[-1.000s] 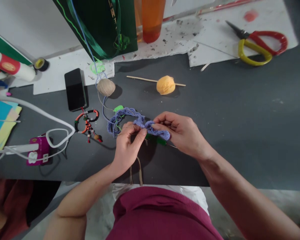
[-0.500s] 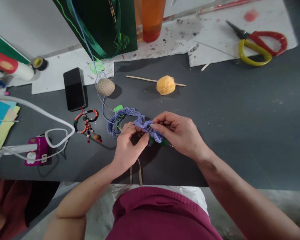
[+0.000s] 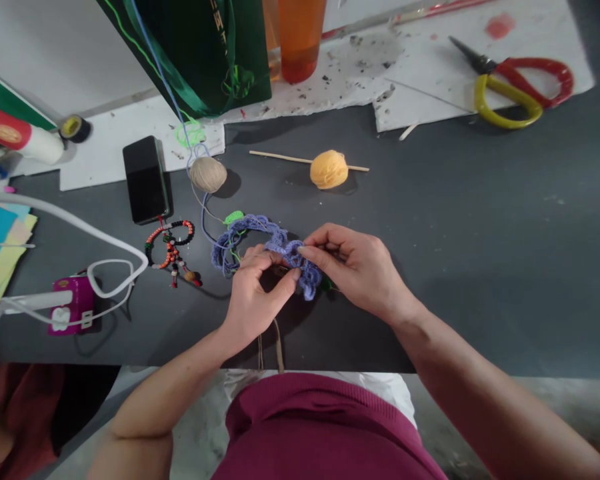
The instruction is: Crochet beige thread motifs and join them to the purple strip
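A ruffled strip of purple crochet (image 3: 247, 225) curls across the dark table, its right end raised between my two hands. My left hand (image 3: 257, 287) pinches the strip's lower edge with thumb and fingers. On the other side, my right hand (image 3: 353, 263) grips the upper edge between thumb and forefinger. Something green with a thin shaft, perhaps a crochet hook, shows partly under the right fingers. Purple yarn runs up from the strip past a beige yarn ball (image 3: 209, 175). A small bright green crochet piece (image 3: 234, 217) touches the strip's far side.
A yellow yarn ball (image 3: 329, 169) lies on a thin stick. Scissors (image 3: 510, 87) rest at the far right. A phone (image 3: 147, 179), a beaded bracelet (image 3: 171, 247) and a white cable (image 3: 80, 217) lie to the left. A green paper bag (image 3: 240, 60) stands behind. Another person's clothing shows lower left.
The free right end of the purple crochet has turned downward and spread, now covering more of the green item beneath. Both hands keep nearly the same places; the view has shifted slightly.
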Motion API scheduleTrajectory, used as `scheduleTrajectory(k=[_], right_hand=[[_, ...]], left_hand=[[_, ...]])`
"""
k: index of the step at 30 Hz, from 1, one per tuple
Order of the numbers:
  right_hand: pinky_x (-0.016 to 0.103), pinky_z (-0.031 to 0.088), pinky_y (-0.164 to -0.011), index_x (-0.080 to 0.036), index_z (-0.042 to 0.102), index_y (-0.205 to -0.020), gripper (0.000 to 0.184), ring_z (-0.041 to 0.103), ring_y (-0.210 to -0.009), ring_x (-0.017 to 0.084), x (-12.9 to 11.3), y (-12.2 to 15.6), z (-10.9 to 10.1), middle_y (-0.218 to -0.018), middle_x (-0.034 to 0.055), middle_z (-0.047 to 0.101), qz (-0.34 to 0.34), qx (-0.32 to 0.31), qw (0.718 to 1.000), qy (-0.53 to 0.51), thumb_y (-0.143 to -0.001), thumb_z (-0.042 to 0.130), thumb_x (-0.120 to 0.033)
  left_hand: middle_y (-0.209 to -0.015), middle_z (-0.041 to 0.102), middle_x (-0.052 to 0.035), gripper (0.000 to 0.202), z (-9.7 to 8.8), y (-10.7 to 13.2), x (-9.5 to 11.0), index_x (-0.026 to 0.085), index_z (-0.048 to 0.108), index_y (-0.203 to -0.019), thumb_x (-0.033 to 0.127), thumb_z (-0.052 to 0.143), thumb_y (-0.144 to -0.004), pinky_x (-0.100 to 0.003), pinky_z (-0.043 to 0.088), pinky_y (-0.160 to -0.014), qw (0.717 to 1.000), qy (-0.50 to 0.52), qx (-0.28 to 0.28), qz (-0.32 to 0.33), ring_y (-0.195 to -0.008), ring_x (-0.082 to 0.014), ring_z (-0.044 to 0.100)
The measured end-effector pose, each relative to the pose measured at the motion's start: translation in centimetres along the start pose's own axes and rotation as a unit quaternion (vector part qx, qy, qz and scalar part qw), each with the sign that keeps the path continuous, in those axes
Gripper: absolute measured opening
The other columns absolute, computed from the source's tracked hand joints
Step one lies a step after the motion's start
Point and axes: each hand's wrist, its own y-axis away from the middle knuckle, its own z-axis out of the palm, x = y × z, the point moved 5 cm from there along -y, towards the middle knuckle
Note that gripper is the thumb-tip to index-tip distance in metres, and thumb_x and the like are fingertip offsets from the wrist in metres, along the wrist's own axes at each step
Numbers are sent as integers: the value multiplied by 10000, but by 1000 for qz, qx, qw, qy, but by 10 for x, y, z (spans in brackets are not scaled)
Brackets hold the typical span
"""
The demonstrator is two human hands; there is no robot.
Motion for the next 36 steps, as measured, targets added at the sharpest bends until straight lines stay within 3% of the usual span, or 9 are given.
scheduleTrajectory(k=[14,22,27,36], right_hand=[[273,403,-560,-183,680,-770,270,522,-579,123,1,-3,-2,-603,-18,598,16,-1,1000,4,-925,671,-404],[268,404,-553,-177,683,-764,363,523,-576,118,-1,-3,-1,-633,-1,644,20,-6,1000,-2,-926,692,-501],[266,405,-540,-175,677,-755,471,509,-568,115,-4,-4,-1,-629,3,645,22,-18,1000,-12,-906,709,-621],[273,421,-550,-176,700,-762,426,557,-586,128,-3,-3,-3,-649,13,676,19,-7,1000,-13,-898,744,-577]], left_hand=[[-812,708,-34,77,0,0,0,242,678,-751,242,730,-807,-432,474,-862,1000,-4,-6,6,-869,-253,624],[-779,690,-28,91,0,0,2,245,664,-742,238,729,-805,-418,474,-831,1000,-12,-10,5,-845,-250,614],[-819,683,-36,162,-1,0,2,248,650,-771,341,704,-892,-434,460,-896,1000,12,-6,-7,-886,-254,612],[-747,614,-28,321,-3,0,3,261,605,-731,469,659,-968,-409,463,-814,1000,20,1,-21,-811,-238,572]])
